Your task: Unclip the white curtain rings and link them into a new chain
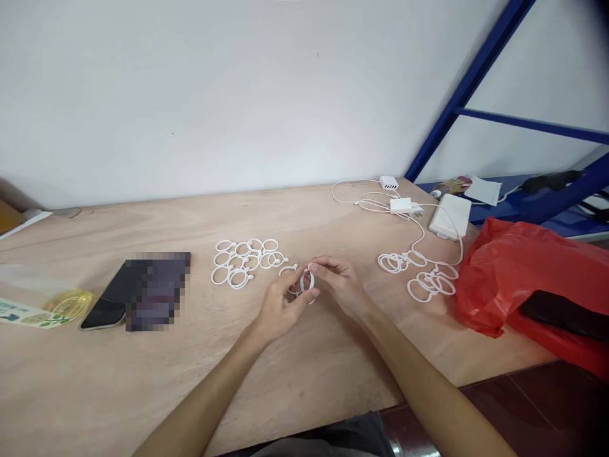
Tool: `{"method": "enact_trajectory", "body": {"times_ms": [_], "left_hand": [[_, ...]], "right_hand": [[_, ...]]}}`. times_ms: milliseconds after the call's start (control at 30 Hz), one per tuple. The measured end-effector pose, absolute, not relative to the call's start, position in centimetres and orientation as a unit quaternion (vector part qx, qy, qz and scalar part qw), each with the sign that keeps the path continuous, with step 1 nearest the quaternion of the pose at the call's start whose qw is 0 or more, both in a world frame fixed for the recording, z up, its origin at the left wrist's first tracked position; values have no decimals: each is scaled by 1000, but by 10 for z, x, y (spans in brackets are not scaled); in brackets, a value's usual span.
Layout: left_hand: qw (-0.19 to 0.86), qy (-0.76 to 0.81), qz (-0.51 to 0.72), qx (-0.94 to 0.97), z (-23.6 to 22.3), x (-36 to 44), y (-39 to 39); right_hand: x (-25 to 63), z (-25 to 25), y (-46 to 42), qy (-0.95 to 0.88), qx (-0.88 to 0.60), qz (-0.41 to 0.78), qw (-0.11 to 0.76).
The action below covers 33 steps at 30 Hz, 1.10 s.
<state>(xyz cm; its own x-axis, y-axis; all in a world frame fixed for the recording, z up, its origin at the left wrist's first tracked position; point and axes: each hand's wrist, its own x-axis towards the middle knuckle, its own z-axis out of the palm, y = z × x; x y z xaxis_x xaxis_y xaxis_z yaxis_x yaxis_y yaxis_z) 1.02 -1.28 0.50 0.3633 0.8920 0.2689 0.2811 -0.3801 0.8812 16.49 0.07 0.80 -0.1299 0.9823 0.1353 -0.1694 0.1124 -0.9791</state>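
Note:
Both hands meet over the middle of a plywood table (143,381). My left hand (280,304) and my right hand (340,282) pinch small white plastic rings (304,279) between their fingertips, just above the wood. A flat cluster of several white rings (245,260) lies to the left of the hands. Another heap of white rings (423,273) lies to the right, near a red bag.
A dark phone (107,304) lies at the left beside a clear packet (42,304). White chargers and cables (399,204) and a white power bank (451,217) sit at the back right. A red plastic bag (523,279) lies at the right edge, under a blue metal frame (476,70).

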Motion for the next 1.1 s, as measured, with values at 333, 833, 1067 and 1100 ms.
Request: {"method": "enact_trajectory", "body": {"times_ms": [333,833,1067,1100], "left_hand": [[389,406,389,730,5,11,-14],[65,544,308,777,-16,-8,5],[85,547,335,763,-11,-7,3],[89,545,341,761,-11,-6,3]], "right_hand": [[159,11,-3,-530,-404,497,556],[248,10,12,-481,-842,-29,242],[260,7,12,-491,-833,17,253],[261,5,13,-496,-824,19,275]]}}
